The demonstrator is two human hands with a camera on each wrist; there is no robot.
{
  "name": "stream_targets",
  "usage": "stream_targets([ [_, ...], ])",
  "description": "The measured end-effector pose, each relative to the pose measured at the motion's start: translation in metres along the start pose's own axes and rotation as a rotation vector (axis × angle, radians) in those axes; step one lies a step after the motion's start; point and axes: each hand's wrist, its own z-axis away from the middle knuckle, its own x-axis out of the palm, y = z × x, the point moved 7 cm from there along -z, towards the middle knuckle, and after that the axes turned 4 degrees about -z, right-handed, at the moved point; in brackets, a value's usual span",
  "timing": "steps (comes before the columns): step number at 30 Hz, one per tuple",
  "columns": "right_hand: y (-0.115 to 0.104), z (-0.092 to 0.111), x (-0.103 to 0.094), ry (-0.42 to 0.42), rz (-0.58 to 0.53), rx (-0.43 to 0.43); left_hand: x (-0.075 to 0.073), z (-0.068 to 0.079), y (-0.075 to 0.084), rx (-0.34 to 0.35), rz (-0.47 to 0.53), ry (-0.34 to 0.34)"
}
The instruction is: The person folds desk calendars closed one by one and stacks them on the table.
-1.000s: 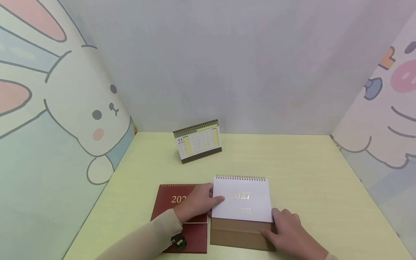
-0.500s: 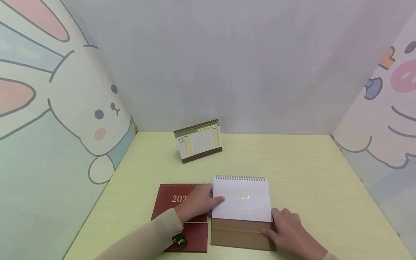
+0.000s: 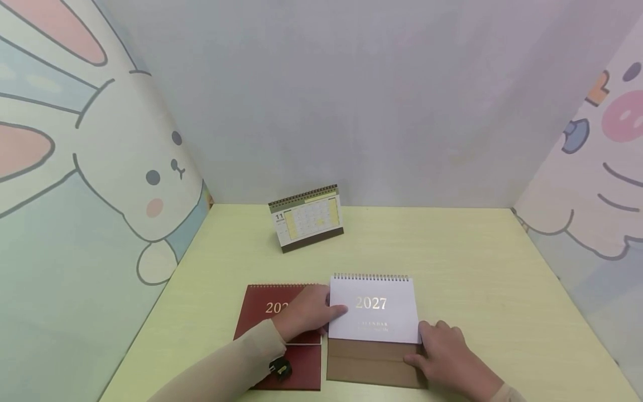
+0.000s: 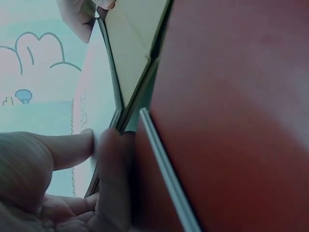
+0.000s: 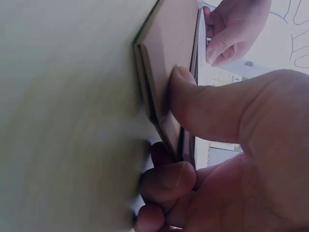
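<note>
- Head view: the white 2027 calendar (image 3: 374, 321) is in front of you on the pale yellow table (image 3: 477, 262), just right of the red calendar (image 3: 258, 312).
- Your left hand (image 3: 310, 308) pinches its left edge, thumb on the white cover; your right hand (image 3: 447, 354) grips the lower right edge, thumb on the brown cardboard stand (image 3: 369, 357).
- Handling, my guess: light, stiff in the board, bendy in the pages; smooth cover may slide a little under your thumb.
- Take it by the side edges, board and pages together. Keep off the wire binding (image 3: 372, 276); coils look easy to bend.
- Materials: matte white cover, gold lettering, metal coils along the top, plain brown board with a crease across it. Red one has gold print too. Behind, a November calendar (image 3: 311, 219) stands tilted, white and yellow page, dark base strip.
- Left wrist view: your thumb presses the white face, fingers behind the edge; a clear pinch. Brown board shows creased and angled. Red cover is smooth, slightly glossy, pale edge.
- Right wrist view: your thumb lies on the brown board, fingers curled round its edge. Board edges look layered, corners crisp; likely to dent if squeezed hard.
</note>
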Motion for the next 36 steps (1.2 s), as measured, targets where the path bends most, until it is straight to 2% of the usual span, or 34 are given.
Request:
stream_targets([
  [9,-0.003,0.002,0.000,-0.032,0.053,-0.033,0.006,0.002,-0.002,-0.019,-0.043,-0.015],
  [16,0.000,0.005,-0.006,-0.050,0.111,-0.019,0.007,-0.007,0.006,-0.015,-0.104,-0.025],
  [23,-0.003,-0.003,-0.008,-0.125,0.080,0.014,0.005,-0.014,0.007,-0.026,-0.165,-0.020],
  [30,-0.006,-0.009,-0.010,-0.094,0.104,-0.028,0.003,-0.017,0.009,-0.049,-0.239,-0.021],
  [36,-0.008,-0.010,-0.011,-0.090,0.114,-0.024,0.002,-0.017,0.009,-0.059,-0.279,-0.024],
])
